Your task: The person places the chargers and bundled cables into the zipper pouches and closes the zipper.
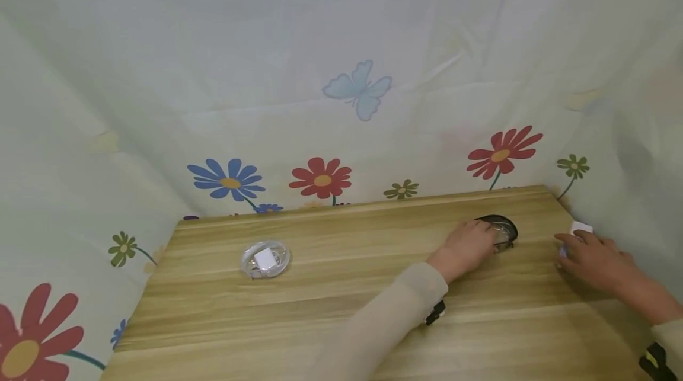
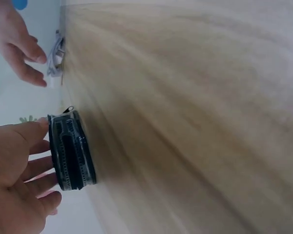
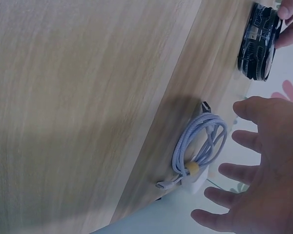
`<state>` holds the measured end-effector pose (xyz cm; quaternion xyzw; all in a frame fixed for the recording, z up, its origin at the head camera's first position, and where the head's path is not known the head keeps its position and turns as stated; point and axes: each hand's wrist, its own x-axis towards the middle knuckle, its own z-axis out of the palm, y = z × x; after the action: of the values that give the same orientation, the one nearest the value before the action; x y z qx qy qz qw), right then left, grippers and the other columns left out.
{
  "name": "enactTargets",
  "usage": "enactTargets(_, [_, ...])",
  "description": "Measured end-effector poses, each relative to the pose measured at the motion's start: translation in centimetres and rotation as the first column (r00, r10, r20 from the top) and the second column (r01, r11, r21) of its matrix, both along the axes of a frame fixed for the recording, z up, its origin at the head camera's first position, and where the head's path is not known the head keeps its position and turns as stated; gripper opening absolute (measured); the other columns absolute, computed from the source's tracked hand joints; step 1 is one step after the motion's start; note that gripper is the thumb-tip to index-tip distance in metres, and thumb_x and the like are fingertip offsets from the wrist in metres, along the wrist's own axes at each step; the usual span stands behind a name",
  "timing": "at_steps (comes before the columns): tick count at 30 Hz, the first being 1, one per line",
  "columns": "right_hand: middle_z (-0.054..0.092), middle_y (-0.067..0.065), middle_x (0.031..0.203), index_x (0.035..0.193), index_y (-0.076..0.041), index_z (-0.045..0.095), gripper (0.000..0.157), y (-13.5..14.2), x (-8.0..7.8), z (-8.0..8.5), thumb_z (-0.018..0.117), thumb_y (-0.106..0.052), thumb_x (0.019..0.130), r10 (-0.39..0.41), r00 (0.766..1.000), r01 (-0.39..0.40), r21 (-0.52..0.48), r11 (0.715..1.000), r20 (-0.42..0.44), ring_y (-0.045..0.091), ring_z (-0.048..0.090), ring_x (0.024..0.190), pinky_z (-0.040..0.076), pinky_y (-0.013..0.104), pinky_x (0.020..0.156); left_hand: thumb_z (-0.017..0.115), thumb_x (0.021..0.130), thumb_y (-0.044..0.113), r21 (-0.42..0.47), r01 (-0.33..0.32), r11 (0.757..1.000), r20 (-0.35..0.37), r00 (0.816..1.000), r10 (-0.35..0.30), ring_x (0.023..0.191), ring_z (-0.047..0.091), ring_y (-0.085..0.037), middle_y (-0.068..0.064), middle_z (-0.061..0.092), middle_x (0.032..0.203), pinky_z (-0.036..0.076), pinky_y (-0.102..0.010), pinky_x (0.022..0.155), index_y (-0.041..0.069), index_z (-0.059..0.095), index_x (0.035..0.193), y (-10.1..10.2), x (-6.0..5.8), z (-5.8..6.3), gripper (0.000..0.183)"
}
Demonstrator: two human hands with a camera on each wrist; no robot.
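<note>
My left hand is at a small round black-rimmed zip case near the back right of the table. In the left wrist view, the thumb is at the upper end of the case, and the other fingers pass behind it, partly hidden. My right hand hovers at the table's right edge with fingers spread. Below its fingertips lies a coiled lilac-grey charging cable with a yellow tie. Beside the coil is a white charger block, mostly hidden behind the cable in the right wrist view.
Toward the left of the wooden table, a clear round pouch holds a white charger block and a cable. Flower-printed fabric hangs around the table's back and sides.
</note>
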<state>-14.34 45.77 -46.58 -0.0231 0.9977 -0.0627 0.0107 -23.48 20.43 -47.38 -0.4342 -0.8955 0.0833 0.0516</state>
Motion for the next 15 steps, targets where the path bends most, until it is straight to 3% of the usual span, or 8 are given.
enactTargets(5, [0.045, 0.036, 0.129, 0.132, 0.002, 0.053, 0.047, -0.47, -0.01, 0.07, 0.065, -0.028, 0.098, 0.026, 0.999, -0.025, 0.024, 0.999, -0.043, 0.065, 0.045, 0.112, 0.044, 0.076, 0.077, 0.048, 0.106, 0.046, 0.034, 0.018, 0.999, 0.056, 0.998, -0.02, 0.132, 0.049, -0.004, 0.013, 0.055, 0.14, 0.037, -0.02, 0.111, 0.029, 0.057, 0.142, -0.24, -0.09, -0.25, 0.041])
enactTargets(10, [0.045, 0.037, 0.13, 0.133, 0.003, 0.052, 0.047, -0.58, 0.18, 0.35, 0.064, -0.028, 0.099, 0.007, 1.0, -0.007, 0.019, 1.0, -0.011, 0.07, 0.043, 0.108, 0.046, 0.076, 0.07, 0.053, 0.104, 0.048, 0.048, 0.05, 0.998, 0.049, 0.997, -0.052, 0.112, 0.059, -0.001, 0.014, 0.062, 0.121, 0.046, -0.017, 0.098, 0.033, 0.066, 0.129, -0.41, -0.29, -0.09, 0.032])
enactTargets(15, [0.043, 0.038, 0.131, 0.134, 0.003, 0.05, 0.048, -0.35, 0.35, 0.36, 0.064, -0.027, 0.099, -0.006, 1.0, 0.006, 0.01, 1.0, 0.007, 0.071, 0.041, 0.11, 0.046, 0.077, 0.07, 0.057, 0.102, 0.045, 0.005, 0.127, 0.992, 0.031, 0.991, -0.127, 0.105, 0.062, 0.001, 0.017, 0.067, 0.115, 0.048, -0.014, 0.091, 0.032, 0.069, 0.123, -0.7, -0.49, 0.26, 0.027])
